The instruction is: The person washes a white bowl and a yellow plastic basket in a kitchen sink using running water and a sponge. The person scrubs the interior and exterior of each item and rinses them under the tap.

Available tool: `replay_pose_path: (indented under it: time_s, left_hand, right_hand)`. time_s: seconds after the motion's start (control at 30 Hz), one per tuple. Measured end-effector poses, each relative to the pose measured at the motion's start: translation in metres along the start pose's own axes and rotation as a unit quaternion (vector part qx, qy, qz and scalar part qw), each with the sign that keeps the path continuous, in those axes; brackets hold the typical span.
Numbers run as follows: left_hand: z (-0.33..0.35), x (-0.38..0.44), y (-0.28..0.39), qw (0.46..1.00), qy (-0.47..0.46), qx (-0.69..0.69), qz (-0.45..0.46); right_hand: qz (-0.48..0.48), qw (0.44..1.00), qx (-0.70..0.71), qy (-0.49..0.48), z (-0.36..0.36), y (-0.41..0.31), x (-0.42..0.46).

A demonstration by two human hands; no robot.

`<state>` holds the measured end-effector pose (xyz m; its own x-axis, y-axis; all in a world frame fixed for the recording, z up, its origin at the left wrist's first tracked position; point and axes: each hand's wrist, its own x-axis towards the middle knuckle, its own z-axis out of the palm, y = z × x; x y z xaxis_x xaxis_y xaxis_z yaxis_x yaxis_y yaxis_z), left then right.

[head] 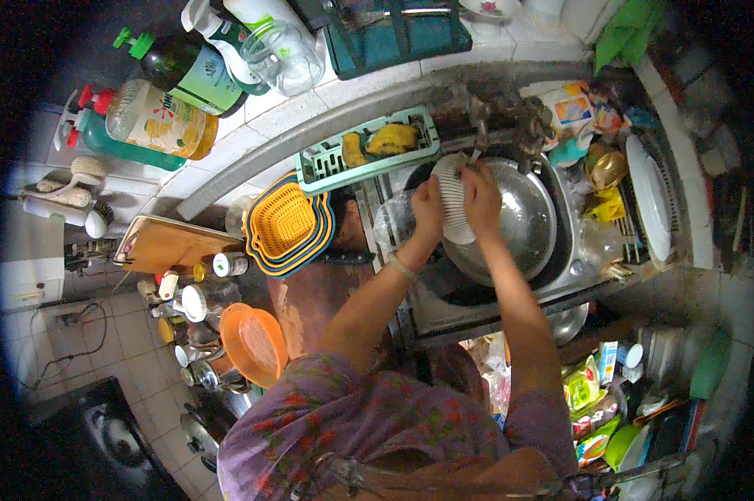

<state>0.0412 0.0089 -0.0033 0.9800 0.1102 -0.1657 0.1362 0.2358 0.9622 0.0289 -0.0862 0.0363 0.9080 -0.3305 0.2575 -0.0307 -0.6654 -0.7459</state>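
Observation:
A white ribbed bowl (454, 210) is tipped on its side between my two hands, above the sink. My left hand (428, 205) grips its left edge, and a bracelet sits on that wrist. On the opposite side, my right hand (482, 199) holds the bowl with fingers near its upper rim. Beneath them a wide metal basin (530, 219) rests in the stainless steel sink (445, 316), wet and shiny inside. The faucet (481, 122) stands just beyond the bowl. The fingertips are partly hidden by the bowl and by motion blur.
Left of the sink are a pale green basket (305, 176) with yellow sponges (392, 139), nested yellow and blue colanders (286, 219) and a knife (345, 257). Plates and cutlery (630, 241) crowd the right side. Detergent bottles (158, 119) line the tiled ledge.

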Motion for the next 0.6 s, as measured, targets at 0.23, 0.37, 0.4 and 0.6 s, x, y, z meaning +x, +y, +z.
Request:
replay_pose_path:
  time_s: [0.23,0.37,0.4,0.6]
  left_hand:
    - [0.003,0.008,-0.006,0.982,-0.019,0.138,0.127]
    - [0.002,0.007,-0.019,0.994,-0.069,0.07,0.038]
    - [0.003,0.013,-0.019,0.996,-0.059,0.058,0.042]
    - [0.003,0.004,0.0,0.979,-0.084,0.179,0.041]
  right_hand:
    - [-0.127,0.991,-0.029,0.009,0.006,-0.008,0.003]
    - [0.011,1.0,-0.007,-0.021,0.001,0.021,0.029]
    - [-0.132,0.99,-0.026,0.044,0.007,0.009,0.023]
    - [0.155,0.983,-0.024,-0.094,-0.009,0.025,0.042]
